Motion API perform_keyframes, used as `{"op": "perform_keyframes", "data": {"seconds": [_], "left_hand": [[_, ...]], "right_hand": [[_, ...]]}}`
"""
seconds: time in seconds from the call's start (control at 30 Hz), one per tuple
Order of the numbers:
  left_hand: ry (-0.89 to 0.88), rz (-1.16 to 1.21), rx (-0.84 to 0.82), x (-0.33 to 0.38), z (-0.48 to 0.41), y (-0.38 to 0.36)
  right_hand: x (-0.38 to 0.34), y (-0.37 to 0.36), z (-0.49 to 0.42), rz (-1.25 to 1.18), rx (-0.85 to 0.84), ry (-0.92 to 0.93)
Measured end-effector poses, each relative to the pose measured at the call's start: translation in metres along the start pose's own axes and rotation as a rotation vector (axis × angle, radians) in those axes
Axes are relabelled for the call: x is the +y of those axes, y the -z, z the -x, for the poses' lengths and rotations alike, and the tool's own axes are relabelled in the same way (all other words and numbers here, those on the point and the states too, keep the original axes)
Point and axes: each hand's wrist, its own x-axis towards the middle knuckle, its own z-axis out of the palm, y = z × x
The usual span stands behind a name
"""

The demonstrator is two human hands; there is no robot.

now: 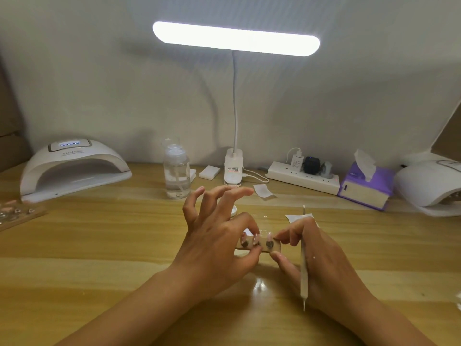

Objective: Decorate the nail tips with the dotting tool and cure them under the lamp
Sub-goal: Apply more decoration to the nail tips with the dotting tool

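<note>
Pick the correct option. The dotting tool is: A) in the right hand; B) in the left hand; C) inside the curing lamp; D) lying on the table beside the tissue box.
A: the dotting tool runs through the grip of the right hand, which, with the left hand, also pinches the strip of nail tips.

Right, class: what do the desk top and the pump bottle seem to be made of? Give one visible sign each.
Desk top: wood or wood-look laminate, glossy; grain stripes, bright reflection. Pump bottle: clear plastic, probably; liquid shows through.
</note>
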Motion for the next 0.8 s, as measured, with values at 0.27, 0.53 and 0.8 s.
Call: {"op": "perform_keyframes", "data": {"seconds": [0.27,0.53,0.8], "left_hand": [[-0.069,-0.070,0.038,0.009,0.002,-0.001],[-0.123,-0.032,0.166,0.017,0.005,-0.004],[-0.170,0.092,0.284,0.014,0.005,-0.004]], "right_hand": [[-0.005,-0.003,-0.001,0.008,0.014,0.025],[-0.005,-0.006,-0.002,0.026,0.061,0.040],[0.035,0.022,-0.005,0.125,0.220,-0.316]]}}
